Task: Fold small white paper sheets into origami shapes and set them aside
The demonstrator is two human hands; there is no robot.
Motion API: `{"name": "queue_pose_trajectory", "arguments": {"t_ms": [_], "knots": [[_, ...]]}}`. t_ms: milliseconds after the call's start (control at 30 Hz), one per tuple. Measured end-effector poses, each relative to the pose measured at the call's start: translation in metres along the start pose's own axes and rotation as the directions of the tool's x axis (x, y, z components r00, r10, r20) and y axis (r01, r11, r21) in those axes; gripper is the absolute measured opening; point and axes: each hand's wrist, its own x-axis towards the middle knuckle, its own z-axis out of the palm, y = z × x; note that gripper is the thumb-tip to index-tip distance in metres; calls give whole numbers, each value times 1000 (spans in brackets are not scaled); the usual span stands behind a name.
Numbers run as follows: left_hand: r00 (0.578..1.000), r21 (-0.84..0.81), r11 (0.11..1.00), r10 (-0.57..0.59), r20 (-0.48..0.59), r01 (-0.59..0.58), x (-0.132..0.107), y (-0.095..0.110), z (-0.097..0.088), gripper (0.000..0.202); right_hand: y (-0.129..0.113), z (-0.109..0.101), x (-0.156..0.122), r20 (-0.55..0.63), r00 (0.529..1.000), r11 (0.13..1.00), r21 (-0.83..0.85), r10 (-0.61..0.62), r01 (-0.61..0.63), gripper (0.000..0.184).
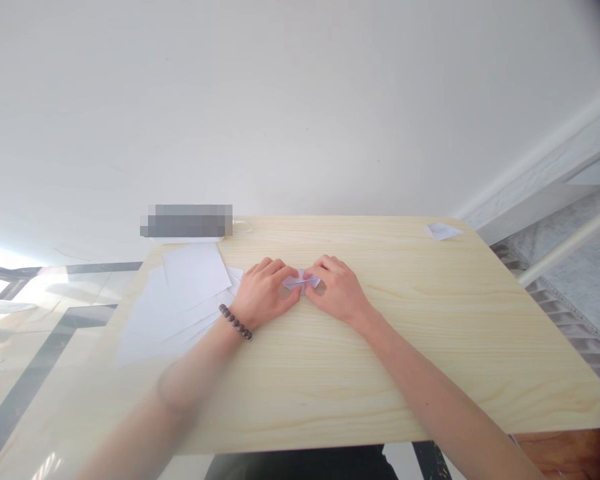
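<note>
A small folded piece of white paper (300,281) lies on the light wooden table (430,320), near its middle. My left hand (267,290), with a dark bead bracelet at the wrist, curls its fingers over the paper's left end. The paper's right end is pinched under the bent fingers of my right hand (336,288). Both hands rest on the tabletop and meet at the paper, which they partly hide.
Loose white sheets (180,300) are stacked at the table's left side. A flat white device with a cable (190,238) sits at the far left edge. Another small folded paper (443,231) lies at the far right corner. A white wall stands behind.
</note>
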Motion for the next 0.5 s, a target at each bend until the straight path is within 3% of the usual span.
{"name": "queue_pose_trajectory", "arguments": {"t_ms": [500], "knots": [[999, 6, 999, -43, 1, 43, 2, 1, 3, 19, 1, 2, 0, 17, 1000, 1000, 11, 15, -16, 11]]}}
